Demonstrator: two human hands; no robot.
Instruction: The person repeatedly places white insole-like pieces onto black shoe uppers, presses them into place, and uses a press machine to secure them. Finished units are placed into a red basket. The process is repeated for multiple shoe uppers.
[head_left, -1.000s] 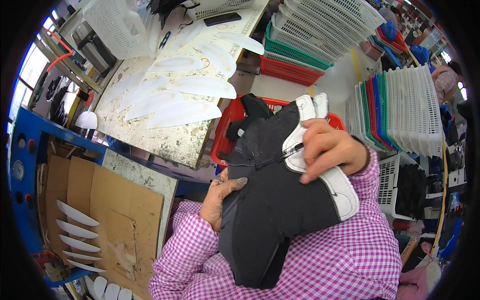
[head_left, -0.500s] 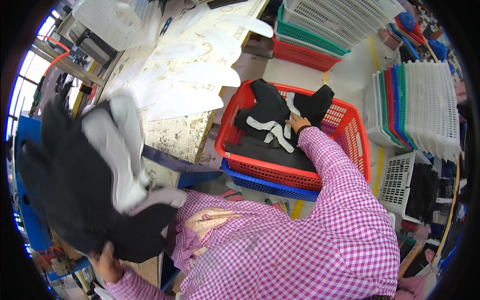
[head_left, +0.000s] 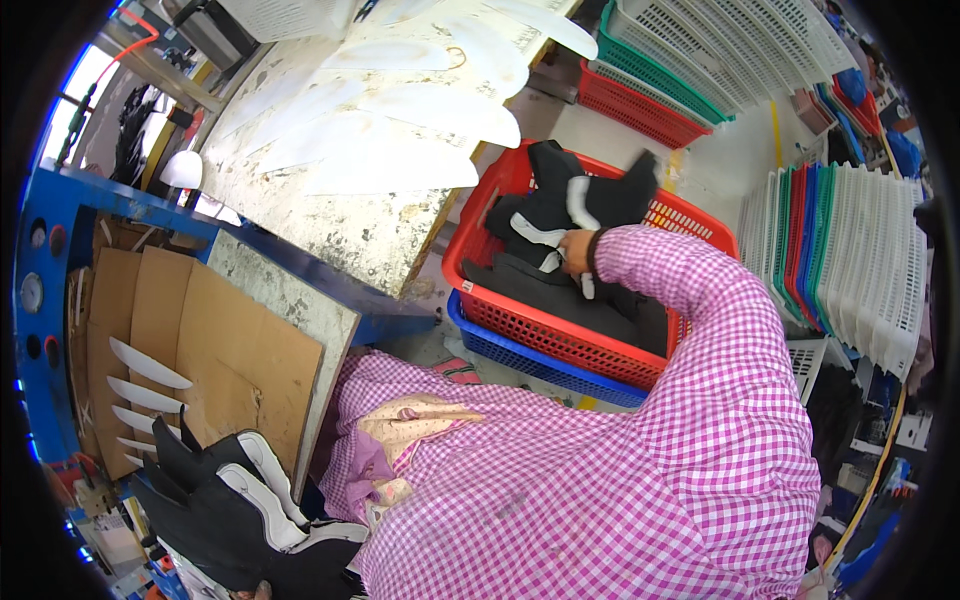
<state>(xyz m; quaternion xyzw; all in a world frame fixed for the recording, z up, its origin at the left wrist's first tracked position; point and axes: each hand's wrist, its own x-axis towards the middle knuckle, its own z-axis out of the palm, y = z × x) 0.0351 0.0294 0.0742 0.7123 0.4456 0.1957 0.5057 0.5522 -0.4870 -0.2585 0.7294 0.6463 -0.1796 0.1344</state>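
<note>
Two o'clock: right hand [head_left: 575, 252], fingers hidden, grip unclear, at black, white-edged, fabric-like pieces [head_left: 618, 200] in red, rectangular, slotted plastic basket [head_left: 530, 314]. Seven o'clock: left hand [head_left: 262, 591], mostly hidden, openness indeterminable, at black, white-trimmed, fabric-like bundle [head_left: 215, 520].

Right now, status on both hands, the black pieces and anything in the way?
Left hand barely in frame, at white-trimmed black pieces. Right hand in red basket, at more black pieces. Both grips unclear. Right sleeve covers part of basket's rim.

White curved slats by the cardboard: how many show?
5 white slats, one above another at the left side of the cardboard. The black piece overlaps the lower ones, so more may be hidden.
</note>
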